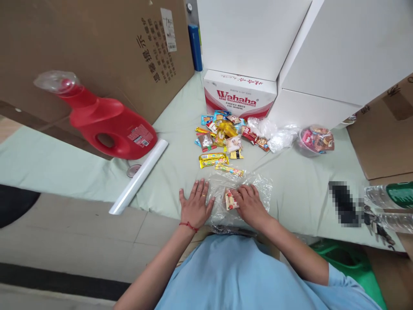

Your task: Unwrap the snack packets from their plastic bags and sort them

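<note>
My left hand [195, 203] lies flat with fingers spread on the pale green cloth, its thumb beside a sheet of clear plastic film [263, 189]. On that film sits a small cream-and-red snack packet [230, 200]. My right hand [250, 204] curls over the packet's right side and grips it, covering part of it. Just beyond the film are yellow-wrapped snack bars [213, 160], with a single yellow bar [229, 169] at its far edge. Behind them lies a heap of mixed wrapped snacks [226, 129].
A white roll [138, 177] lies at left, by a red jug [111, 125]. A Wahaba-style carton labelled "Wahaha" [240, 97] stands behind the snacks. Clear crumpled bags [280, 137] and a snack-filled tub [309, 146] are right. Keys [377, 226] and bottles [383, 196] lie far right.
</note>
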Demonstrator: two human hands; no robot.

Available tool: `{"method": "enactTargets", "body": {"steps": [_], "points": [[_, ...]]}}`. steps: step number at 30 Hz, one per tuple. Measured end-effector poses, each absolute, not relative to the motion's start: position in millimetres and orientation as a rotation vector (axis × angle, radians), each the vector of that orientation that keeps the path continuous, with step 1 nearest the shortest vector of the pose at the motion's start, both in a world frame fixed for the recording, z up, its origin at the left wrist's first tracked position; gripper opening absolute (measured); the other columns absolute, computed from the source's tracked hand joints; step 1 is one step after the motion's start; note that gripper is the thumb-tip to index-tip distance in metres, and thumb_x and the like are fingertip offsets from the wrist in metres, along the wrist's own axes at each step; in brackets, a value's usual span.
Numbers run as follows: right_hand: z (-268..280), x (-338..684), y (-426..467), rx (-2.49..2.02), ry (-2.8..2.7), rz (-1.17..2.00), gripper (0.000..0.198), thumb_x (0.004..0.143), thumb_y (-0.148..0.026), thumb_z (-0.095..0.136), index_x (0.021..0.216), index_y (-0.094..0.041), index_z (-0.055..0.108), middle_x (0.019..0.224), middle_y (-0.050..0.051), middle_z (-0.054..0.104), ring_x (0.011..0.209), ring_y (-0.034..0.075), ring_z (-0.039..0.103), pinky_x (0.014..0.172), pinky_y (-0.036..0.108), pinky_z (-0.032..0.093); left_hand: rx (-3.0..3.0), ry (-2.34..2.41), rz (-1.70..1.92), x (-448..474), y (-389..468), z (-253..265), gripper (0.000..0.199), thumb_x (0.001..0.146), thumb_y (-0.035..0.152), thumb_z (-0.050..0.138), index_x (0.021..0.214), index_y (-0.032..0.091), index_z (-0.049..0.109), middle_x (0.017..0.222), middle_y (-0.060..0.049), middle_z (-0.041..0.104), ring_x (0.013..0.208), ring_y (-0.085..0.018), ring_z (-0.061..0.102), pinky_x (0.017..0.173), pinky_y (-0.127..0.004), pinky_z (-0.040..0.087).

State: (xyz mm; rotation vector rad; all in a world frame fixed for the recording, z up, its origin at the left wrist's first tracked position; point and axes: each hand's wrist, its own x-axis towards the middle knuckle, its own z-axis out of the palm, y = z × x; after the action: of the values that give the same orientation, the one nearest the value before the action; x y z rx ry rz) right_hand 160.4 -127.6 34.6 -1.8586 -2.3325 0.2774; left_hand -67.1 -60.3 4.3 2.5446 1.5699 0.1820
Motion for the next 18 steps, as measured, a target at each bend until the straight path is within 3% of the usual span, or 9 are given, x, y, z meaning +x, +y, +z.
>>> {"method": "enactTargets", "body": {"steps": [4,10,18], "points": [[40.0,161.2,-126.9,-1.884,-2.31,0.283,0.055,0.092,-0.019,0.064,0.146,-0.019,0.051,0.131,0.016,0.062,0.135,0.033,0.044,0.121,0.06,0.022,2.553,1.573,0.18,-67.8,-60.6,4.3,0.062,0.103,0.047,0.034,0.16,0.022,0.032,0.165,-0.014,0.033,0.152,-0.032,0.035,0.12,-0.075,0.003],[46.9,147.6,-125.1,-1.944,-2.257,0.353,0.061,0.095,-0.039,0.064,0.149,-0.017,0.048,0.151,0.019,0.051,0.148,0.036,0.032,0.121,0.069,0.012,2.564,1.574,0.19,-67.4,-61.3,5.3,0.061,0.103,0.046,0.034,0.16,0.023,0.032,0.164,-0.014,0.034,0.152,-0.032,0.035,0.12,-0.074,0.004],[40.8,134.7,-123.1,-1.962,-2.279,0.278,0.048,0.101,-0.017,0.045,0.149,-0.013,0.047,0.145,0.019,0.057,0.147,0.035,0.036,0.121,0.07,0.011,2.552,1.567,0.226,-66.7,-61.4,4.3,0.062,0.103,0.046,0.035,0.16,0.023,0.032,0.163,-0.015,0.035,0.151,-0.033,0.037,0.12,-0.074,0.005]]}}
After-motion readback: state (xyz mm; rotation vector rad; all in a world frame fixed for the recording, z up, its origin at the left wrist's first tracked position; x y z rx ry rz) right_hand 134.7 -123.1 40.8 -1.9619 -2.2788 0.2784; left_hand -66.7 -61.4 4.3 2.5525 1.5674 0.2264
